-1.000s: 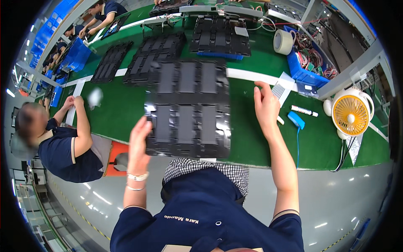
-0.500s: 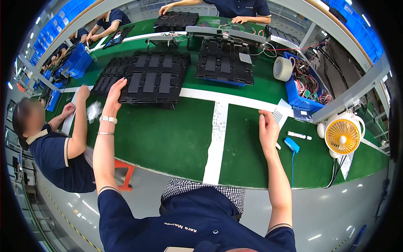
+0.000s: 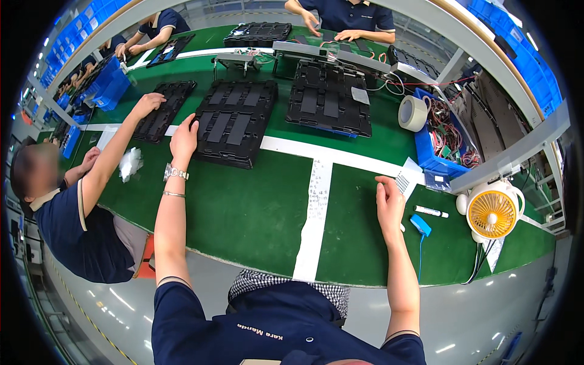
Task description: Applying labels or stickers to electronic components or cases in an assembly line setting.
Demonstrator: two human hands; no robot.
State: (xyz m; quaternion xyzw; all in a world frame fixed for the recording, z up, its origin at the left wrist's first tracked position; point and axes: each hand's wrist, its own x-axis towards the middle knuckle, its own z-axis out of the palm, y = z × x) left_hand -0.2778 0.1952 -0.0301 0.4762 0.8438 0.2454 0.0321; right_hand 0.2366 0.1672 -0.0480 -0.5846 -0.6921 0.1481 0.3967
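A stack of black plastic trays (image 3: pixel 226 139) with rows of dark rectangular pieces lies on the green table, left of the middle. My left hand (image 3: pixel 184 143) is at its left edge, fingers curled against the rim. My right hand (image 3: pixel 390 205) hovers over the table at the right with nothing visible in it, its fingers loosely bent and the thumb apart. Beyond its fingertips lies a white sheet with dark dots (image 3: pixel 404 177). Nearby are a white marker (image 3: pixel 431 212) and a blue clip-like thing on a cord (image 3: pixel 420 225).
Another black tray (image 3: pixel 329 100) sits at the back middle. A blue bin of wires (image 3: pixel 441 159), a tape roll (image 3: pixel 412 114) and a yellow-and-white fan (image 3: pixel 494 213) stand at right. At left, a co-worker's hand (image 3: pixel 148 104) touches a black tray (image 3: pixel 159 125); clear plastic (image 3: pixel 130 164) lies nearby.
The tray stack has turned and come nearer, with my left hand still at its left edge. The co-worker's hand has reached onto the left tray, which now lies apart from the stack.
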